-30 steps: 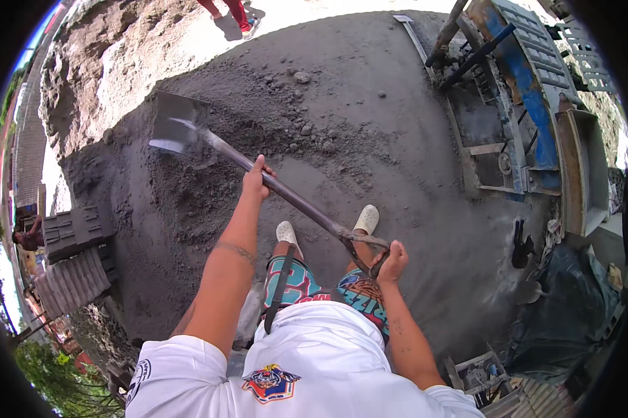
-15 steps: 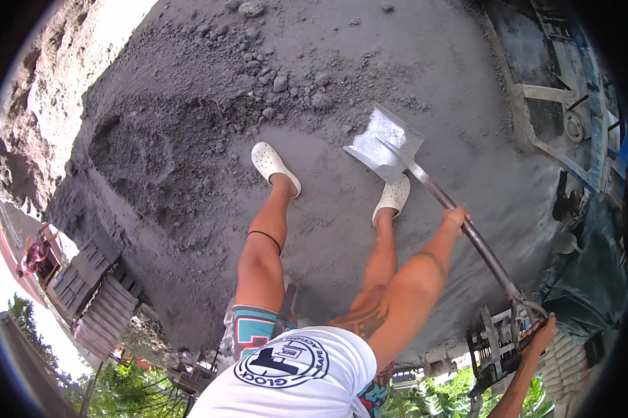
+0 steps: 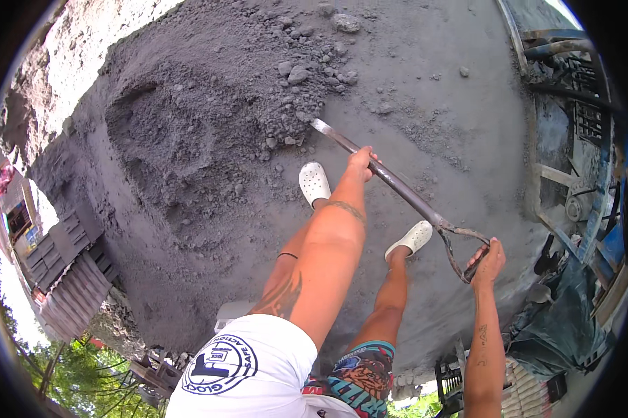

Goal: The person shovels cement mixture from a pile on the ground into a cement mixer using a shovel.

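A shovel slants across the middle of the view, its dark metal shaft [image 3: 408, 194] running from the pile down to a forked handle at the right. My left hand [image 3: 360, 163] is wrapped round the lower shaft, near the blade. At the top end, my right hand [image 3: 489, 262] grips the crossbar of the handle. The blade is mostly hidden in the loose edge of a grey sand and gravel pile [image 3: 189, 139]; only the pale socket just above it shows.
My feet, in white clogs [image 3: 314, 182], stand on dusty grey ground beside the pile. Several stones [image 3: 298, 74] lie along its far edge. Blue metal framework [image 3: 596, 167] stands at the right, above a dark green tarp [image 3: 561, 327]. Corrugated sheets [image 3: 74, 296] lie at the lower left.
The shovel has swung left and forward, and its blade, bare and lifted before, is now in the pile. Both hands moved with it and kept their grip.
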{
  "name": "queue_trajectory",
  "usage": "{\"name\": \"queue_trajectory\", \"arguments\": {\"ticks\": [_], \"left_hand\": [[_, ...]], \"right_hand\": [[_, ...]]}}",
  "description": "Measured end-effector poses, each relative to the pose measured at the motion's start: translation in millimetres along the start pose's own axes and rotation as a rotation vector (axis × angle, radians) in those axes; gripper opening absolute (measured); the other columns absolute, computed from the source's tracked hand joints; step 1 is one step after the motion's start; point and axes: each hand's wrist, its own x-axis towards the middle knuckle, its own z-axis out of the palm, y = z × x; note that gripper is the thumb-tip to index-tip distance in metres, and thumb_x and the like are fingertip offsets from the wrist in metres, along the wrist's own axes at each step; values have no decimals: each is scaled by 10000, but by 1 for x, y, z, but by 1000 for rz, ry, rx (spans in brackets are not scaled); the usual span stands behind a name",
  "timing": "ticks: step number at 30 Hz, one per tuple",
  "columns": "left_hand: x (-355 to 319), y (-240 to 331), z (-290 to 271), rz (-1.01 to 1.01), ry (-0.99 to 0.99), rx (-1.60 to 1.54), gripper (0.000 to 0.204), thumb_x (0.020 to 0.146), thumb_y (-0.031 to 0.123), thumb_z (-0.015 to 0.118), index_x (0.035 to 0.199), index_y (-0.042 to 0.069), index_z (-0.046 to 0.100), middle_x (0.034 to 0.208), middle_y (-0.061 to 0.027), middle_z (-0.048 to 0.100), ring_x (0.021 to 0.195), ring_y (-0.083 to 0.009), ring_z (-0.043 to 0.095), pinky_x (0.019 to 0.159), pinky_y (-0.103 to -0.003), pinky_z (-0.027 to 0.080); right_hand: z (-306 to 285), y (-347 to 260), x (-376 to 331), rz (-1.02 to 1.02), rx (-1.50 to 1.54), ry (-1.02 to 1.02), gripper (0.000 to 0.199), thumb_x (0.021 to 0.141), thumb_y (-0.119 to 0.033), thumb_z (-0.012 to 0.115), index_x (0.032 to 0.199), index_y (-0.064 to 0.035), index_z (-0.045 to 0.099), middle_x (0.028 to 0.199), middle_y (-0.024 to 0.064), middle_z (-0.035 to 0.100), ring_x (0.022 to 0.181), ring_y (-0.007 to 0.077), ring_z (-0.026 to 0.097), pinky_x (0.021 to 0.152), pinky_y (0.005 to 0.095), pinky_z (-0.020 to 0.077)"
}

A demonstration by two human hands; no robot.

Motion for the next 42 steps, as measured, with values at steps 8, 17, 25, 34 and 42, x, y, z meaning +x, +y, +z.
{"name": "queue_trajectory", "arguments": {"ticks": [8,17,25,34,42], "left_hand": [[-89,-44,-68,131,35,115,130,910,122,574,925,2,527,727,-102,521,608,-214,546,555,-398,544],[-272,-160,-145,272,226,142,132,886,95,586,942,-5,521,713,-97,524,561,-212,550,503,-403,541],[-335,-248,-192,152,64,-126,97,911,111,577,944,45,515,756,-76,508,618,-194,540,597,-420,544],[-377,-246,-362,232,79,-336,120,899,111,592,947,20,532,759,-96,538,627,-207,573,584,-451,553],[-520,-150,-609,744,325,-854,163,829,134,598,841,-18,541,717,-118,576,575,-232,583,533,-411,530]], "right_hand": [[-89,66,-68,-9,73,-78,295,926,-282,436,712,-81,422,521,53,419,370,166,398,350,312,362],[-266,113,-146,33,184,-248,287,927,-265,432,710,-77,426,517,56,413,359,178,399,330,319,366],[-364,44,-222,-113,24,-316,288,930,-256,430,702,-80,428,502,62,415,354,179,400,331,327,376],[-306,80,-309,-223,-214,-466,273,925,-219,445,705,-57,436,518,59,410,365,178,390,330,323,367],[-95,152,-387,-348,-256,-1128,302,918,-278,455,704,-65,454,536,65,464,378,194,445,363,338,401]]}}
